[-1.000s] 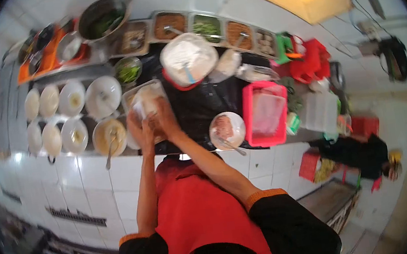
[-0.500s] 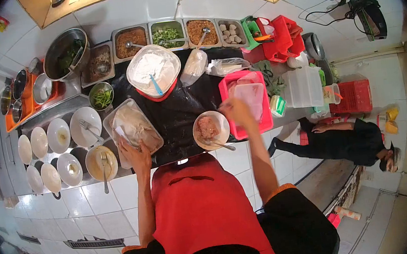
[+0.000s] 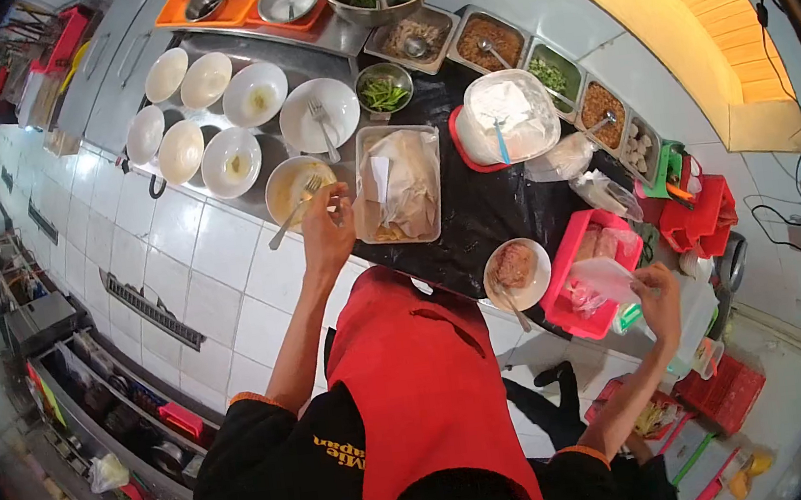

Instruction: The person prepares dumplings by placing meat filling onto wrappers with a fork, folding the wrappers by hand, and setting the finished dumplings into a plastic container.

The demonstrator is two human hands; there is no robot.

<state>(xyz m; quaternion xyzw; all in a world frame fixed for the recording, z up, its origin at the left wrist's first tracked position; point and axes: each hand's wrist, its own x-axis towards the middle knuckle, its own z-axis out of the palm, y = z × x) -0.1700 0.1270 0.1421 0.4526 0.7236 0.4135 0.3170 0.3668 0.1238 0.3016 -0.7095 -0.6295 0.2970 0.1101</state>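
Observation:
My right hand [image 3: 659,301] grips the edge of a translucent plastic lid [image 3: 605,278], tilted over the pink tub [image 3: 556,289]. Pale pink pieces [image 3: 606,236] show inside the tub. Beside it, a white bowl [image 3: 535,289] contains minced meat [image 3: 515,264] and a utensil with its handle over the rim. My left hand [image 3: 327,227] is raised with curled fingers; what they hold, if anything, is hidden. It is between a rectangular clear container [image 3: 437,211] of thin pale sheets [image 3: 412,175] and a stained bowl [image 3: 277,187] with a fork [image 3: 296,213] in it.
Several white bowls [image 3: 145,133] stand on the steel counter at left. Behind are a tub of white powder [image 3: 506,105], a bowl of green chillies [image 3: 384,89] and metal trays of toppings [image 3: 551,75]. A person's dark-clothed leg [image 3: 549,411] shows beyond the counter at lower right.
My view has turned and shifted left. My left hand has lifted off the rectangular container towards the fork bowl. My right hand has moved beyond the meat bowl and now raises the lid.

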